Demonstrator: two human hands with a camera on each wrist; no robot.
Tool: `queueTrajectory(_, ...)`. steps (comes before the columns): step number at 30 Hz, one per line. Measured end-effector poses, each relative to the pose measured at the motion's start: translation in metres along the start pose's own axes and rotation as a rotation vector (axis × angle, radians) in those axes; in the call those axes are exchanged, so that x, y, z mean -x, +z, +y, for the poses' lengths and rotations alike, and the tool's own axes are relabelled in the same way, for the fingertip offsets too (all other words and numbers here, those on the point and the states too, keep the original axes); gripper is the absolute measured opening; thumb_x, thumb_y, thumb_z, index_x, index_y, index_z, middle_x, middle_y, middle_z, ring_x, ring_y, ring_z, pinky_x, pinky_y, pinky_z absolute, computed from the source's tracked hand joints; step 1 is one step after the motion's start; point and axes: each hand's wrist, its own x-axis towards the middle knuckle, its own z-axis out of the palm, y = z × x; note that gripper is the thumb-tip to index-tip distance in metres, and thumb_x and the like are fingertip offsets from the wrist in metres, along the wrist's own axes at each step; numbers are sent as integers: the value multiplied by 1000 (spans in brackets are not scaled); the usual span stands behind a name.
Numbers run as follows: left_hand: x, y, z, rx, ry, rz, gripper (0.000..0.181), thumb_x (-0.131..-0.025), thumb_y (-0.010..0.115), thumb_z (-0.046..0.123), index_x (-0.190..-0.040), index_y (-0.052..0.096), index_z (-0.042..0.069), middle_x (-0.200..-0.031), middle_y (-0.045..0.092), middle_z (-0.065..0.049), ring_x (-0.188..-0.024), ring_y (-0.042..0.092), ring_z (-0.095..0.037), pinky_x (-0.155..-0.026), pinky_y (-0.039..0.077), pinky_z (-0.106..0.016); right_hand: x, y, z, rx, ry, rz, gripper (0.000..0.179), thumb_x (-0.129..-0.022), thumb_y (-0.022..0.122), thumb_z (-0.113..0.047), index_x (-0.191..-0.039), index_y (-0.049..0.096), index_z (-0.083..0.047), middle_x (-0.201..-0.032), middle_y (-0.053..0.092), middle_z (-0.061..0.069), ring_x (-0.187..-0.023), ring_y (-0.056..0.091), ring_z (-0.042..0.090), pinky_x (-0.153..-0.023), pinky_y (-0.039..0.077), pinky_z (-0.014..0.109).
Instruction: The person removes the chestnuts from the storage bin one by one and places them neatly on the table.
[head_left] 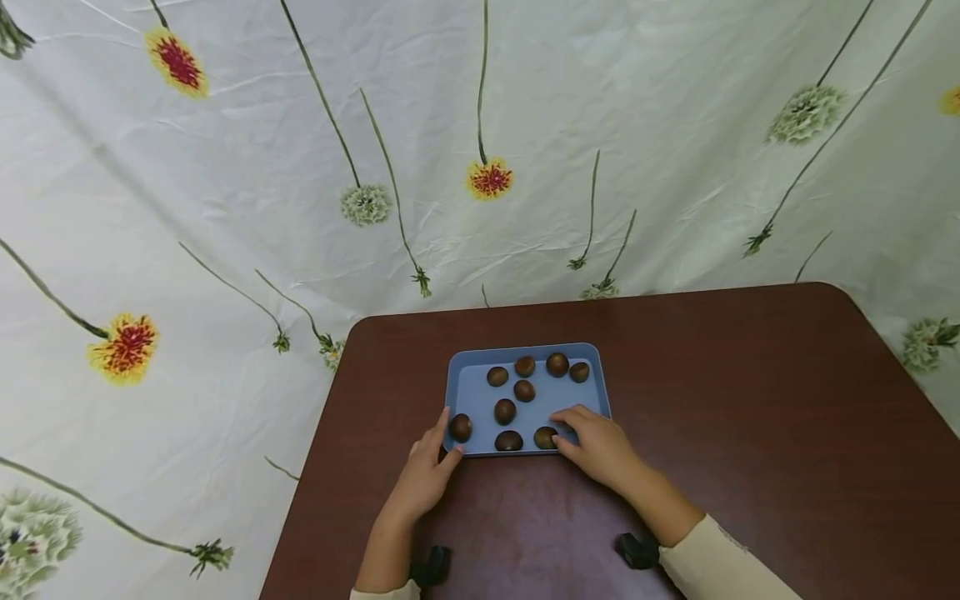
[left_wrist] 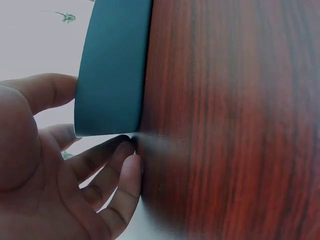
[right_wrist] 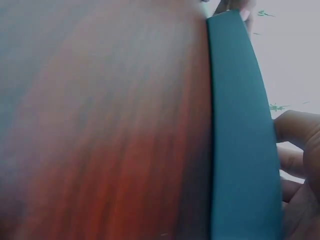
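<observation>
- Nine glossy brown nuts (head_left: 505, 411) lie scattered in the shallow tray (head_left: 480, 397) before me, chestnut-like, rounded and slightly uneven, some nearly black along one side.
- Four of them sit towards the far wall, two lower down the middle, and three along the near side, one of these in the left near corner.
- My left hand (head_left: 423, 475) holds the tray's left near corner, the thumb at its near edge and the forefinger along its left side; the other fingers are loosely bent.
- My right hand (head_left: 603, 450) reaches over the right near corner, thumb and forefinger bent and parted beside the rightmost near nut (head_left: 544, 438); whether they grasp it, I cannot tell.
- The tray is smooth and matt, a rounded rectangle with low walls, pale blue from above and teal at my wrists.
- It rests on a reddish-brown table (head_left: 750, 400) with streaked wood grain, a soft sheen and rounded corners.
- Behind hangs a creased white cloth (head_left: 675, 167), printed with long-stemmed flowers, some yellow and red, others pale puffs.
- Dark devices (head_left: 637, 551) sit at both my wrists, beside cream sleeves (head_left: 720, 562).
- From each wrist, the tray's outer wall hides the nuts; my right hand covers its right near corner from above.
</observation>
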Motion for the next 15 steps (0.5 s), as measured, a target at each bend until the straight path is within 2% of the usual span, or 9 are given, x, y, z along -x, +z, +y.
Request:
queueTrajectory(9, -2, 1, -5, 69, -16, -26, 69, -107, 51, 37, -164, 12, 33, -166, 27, -15, -151, 23, -44, -113, 27, -70, -16, -8, 1, -166, 32, -146, 34, -90, 78, -21, -121, 72, -9, -110, 71, 3, -94, 67, 18, -82, 53, 33)
queueTrajectory(15, -2, 4, -7, 106, -31, -26, 69, -107, 50, 37, -164, 10, 37, -168, 24, -13, -152, 20, -43, -113, 25, -70, -23, -6, 0, -183, 83, -185, 33, -89, 79, -26, -119, 75, -13, -105, 70, 1, -91, 63, 13, -80, 50, 32)
